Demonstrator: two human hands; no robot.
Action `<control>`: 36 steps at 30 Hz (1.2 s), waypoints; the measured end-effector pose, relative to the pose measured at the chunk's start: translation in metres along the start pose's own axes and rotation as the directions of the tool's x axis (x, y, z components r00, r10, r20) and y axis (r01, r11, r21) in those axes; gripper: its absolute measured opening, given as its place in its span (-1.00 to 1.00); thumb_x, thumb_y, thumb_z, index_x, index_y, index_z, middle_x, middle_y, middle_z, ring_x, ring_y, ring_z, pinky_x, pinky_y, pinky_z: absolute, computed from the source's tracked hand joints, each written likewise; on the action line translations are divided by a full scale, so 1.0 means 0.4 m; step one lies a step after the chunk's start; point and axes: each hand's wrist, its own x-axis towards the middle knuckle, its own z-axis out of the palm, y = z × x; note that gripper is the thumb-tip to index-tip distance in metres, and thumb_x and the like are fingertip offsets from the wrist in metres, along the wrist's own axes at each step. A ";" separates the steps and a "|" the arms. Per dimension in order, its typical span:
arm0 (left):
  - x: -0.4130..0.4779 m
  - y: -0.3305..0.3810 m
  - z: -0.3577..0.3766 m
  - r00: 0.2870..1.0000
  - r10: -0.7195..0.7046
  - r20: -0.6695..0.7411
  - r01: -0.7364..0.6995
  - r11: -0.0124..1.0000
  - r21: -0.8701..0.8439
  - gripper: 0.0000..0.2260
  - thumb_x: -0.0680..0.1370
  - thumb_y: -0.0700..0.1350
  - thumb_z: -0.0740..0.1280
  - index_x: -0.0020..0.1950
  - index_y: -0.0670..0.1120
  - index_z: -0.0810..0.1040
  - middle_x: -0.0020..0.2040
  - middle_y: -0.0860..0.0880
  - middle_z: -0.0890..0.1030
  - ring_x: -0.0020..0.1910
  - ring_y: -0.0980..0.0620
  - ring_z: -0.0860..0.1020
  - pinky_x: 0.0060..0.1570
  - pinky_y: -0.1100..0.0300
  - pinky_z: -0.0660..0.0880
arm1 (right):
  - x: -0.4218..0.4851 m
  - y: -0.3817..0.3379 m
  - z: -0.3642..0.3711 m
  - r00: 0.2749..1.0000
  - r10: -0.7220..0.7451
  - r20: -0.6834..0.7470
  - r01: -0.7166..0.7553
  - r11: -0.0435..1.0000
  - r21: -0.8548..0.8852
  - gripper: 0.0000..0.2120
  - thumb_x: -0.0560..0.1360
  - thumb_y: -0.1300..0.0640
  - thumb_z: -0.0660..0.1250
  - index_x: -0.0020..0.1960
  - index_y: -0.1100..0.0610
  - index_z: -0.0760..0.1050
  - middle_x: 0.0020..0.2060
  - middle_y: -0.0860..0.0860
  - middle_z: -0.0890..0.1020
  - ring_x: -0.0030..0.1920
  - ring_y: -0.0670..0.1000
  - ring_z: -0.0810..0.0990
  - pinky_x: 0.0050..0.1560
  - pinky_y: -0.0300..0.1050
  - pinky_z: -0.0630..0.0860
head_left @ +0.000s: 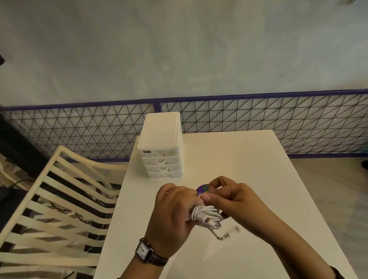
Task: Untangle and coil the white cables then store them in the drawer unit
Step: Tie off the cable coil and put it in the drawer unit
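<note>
A slatted chair (54, 210) stands off the worktop's (233, 158) left edge, and the drawer unit (161, 147), drawers shut, sits near its far left corner. Its small dark label is unreadable. Above mid-worktop our left hand (174, 212) grips the coiled white cables (206, 215); our right hand (231, 198) pinches them beside a purple disc (202, 189).

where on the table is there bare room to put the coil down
Bare table lies right of the drawer unit out to the right edge, and near you between the forearms. A narrow strip runs left of the left hand. It is crowded between the unit and the hands, where the right hand works the white cables.
</note>
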 end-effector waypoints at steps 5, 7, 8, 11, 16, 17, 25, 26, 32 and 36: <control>-0.011 0.000 0.011 0.997 -0.078 0.024 0.079 0.996 -0.051 -0.68 0.36 -0.25 0.44 0.00 -0.08 0.38 0.01 0.08 0.45 0.05 0.17 0.37 -0.05 0.16 0.39 | 0.003 -0.014 -0.001 0.996 0.075 0.043 -0.079 0.993 0.090 -0.65 0.21 -0.14 0.42 -0.37 0.17 0.65 -0.28 0.03 0.53 -0.30 -0.11 0.49 -0.27 -0.31 0.38; -0.006 0.001 0.011 0.996 -0.081 0.027 0.083 0.994 -0.067 -0.58 0.30 -0.31 0.47 0.05 -0.09 0.37 0.03 0.07 0.46 0.02 0.16 0.40 -0.03 0.15 0.38 | 0.008 -0.003 0.004 0.994 0.112 0.013 -0.113 0.978 0.175 -0.59 0.15 -0.13 0.47 -0.29 0.23 0.67 -0.24 0.09 0.55 -0.21 -0.04 0.52 -0.12 -0.18 0.40; -0.002 0.002 0.009 0.996 -0.081 0.043 0.084 0.994 -0.071 -0.56 0.30 -0.33 0.46 0.07 -0.09 0.38 0.03 0.08 0.46 -0.03 0.13 0.43 -0.02 0.15 0.38 | 0.008 0.003 0.007 0.992 0.128 0.005 -0.126 0.969 0.211 -0.55 0.13 -0.11 0.49 -0.23 0.27 0.67 -0.21 0.15 0.56 -0.17 0.02 0.52 -0.05 -0.10 0.40; 0.004 0.001 0.001 0.992 -0.070 0.104 0.076 0.996 -0.047 -0.58 0.38 -0.27 0.39 0.18 -0.07 0.35 0.04 0.08 0.44 -0.07 0.05 0.41 0.01 0.14 0.37 | 0.002 0.012 0.016 0.987 0.152 -0.051 -0.132 0.953 0.274 -0.57 0.13 -0.04 0.52 -0.19 0.29 0.67 -0.09 0.29 0.60 -0.09 0.12 0.55 0.04 0.03 0.44; 0.004 0.016 0.005 0.961 -0.202 0.189 0.227 0.967 -0.120 -0.45 0.43 -0.17 0.32 0.34 0.04 0.16 0.08 0.09 0.41 0.01 0.09 0.40 0.06 0.18 0.41 | -0.013 0.026 0.029 0.972 0.178 -0.152 -0.114 0.928 0.354 -0.88 0.36 0.29 0.43 -0.18 0.37 0.63 -0.09 0.39 0.58 -0.15 0.09 0.56 -0.06 -0.07 0.47; 0.004 0.018 0.009 0.953 -0.226 0.204 0.253 0.960 -0.121 -0.41 0.42 -0.19 0.36 0.35 0.05 0.14 0.09 0.08 0.40 0.03 0.11 0.40 0.08 0.18 0.42 | -0.015 0.028 0.032 0.968 0.172 -0.185 -0.093 0.923 0.373 -0.88 0.38 0.30 0.41 -0.18 0.38 0.63 -0.10 0.39 0.59 -0.15 0.10 0.58 -0.08 -0.10 0.49; 0.016 0.016 0.008 0.759 -0.494 0.424 0.608 0.771 -0.190 -0.32 0.41 -0.22 0.45 0.22 0.35 0.15 -0.05 0.17 0.48 -0.02 0.09 0.52 -0.04 0.24 0.51 | -0.026 0.029 0.055 0.918 0.086 -0.386 0.033 0.956 0.290 -0.93 0.41 0.22 0.43 -0.18 0.13 0.70 -0.21 0.08 0.71 -0.18 0.00 0.68 -0.22 -0.25 0.56; 0.019 0.017 0.006 0.728 -0.518 0.449 0.649 0.731 -0.209 -0.36 0.41 -0.24 0.44 0.19 0.34 0.19 -0.08 0.14 0.53 -0.05 0.12 0.55 -0.07 0.24 0.53 | -0.024 0.029 0.052 0.928 0.088 -0.362 0.028 0.952 0.304 -0.93 0.41 0.23 0.42 -0.17 0.15 0.69 -0.22 0.08 0.72 -0.20 0.00 0.68 -0.24 -0.26 0.55; 0.027 0.016 -0.009 0.571 -0.529 0.627 0.808 0.496 -0.317 -0.47 0.37 -0.29 0.47 0.12 0.20 0.35 -0.12 0.16 0.64 -0.11 0.20 0.61 -0.10 0.31 0.53 | -0.019 0.051 0.049 0.941 0.218 -0.259 -0.020 0.799 0.601 -0.84 0.43 0.33 0.34 -0.01 0.22 0.59 -0.23 0.18 0.70 -0.24 0.11 0.68 -0.22 -0.10 0.63; -0.015 0.040 -0.008 0.455 -0.440 0.774 0.890 0.186 -0.417 -0.52 0.31 -0.09 0.55 0.12 -0.03 0.40 -0.04 0.11 0.65 -0.05 0.19 0.61 -0.06 0.33 0.48 | -0.047 0.080 0.036 0.958 0.199 -0.208 -0.056 0.838 0.543 -0.73 0.42 0.31 0.34 0.03 0.06 0.65 -0.11 0.32 0.65 -0.16 0.17 0.64 -0.07 0.07 0.58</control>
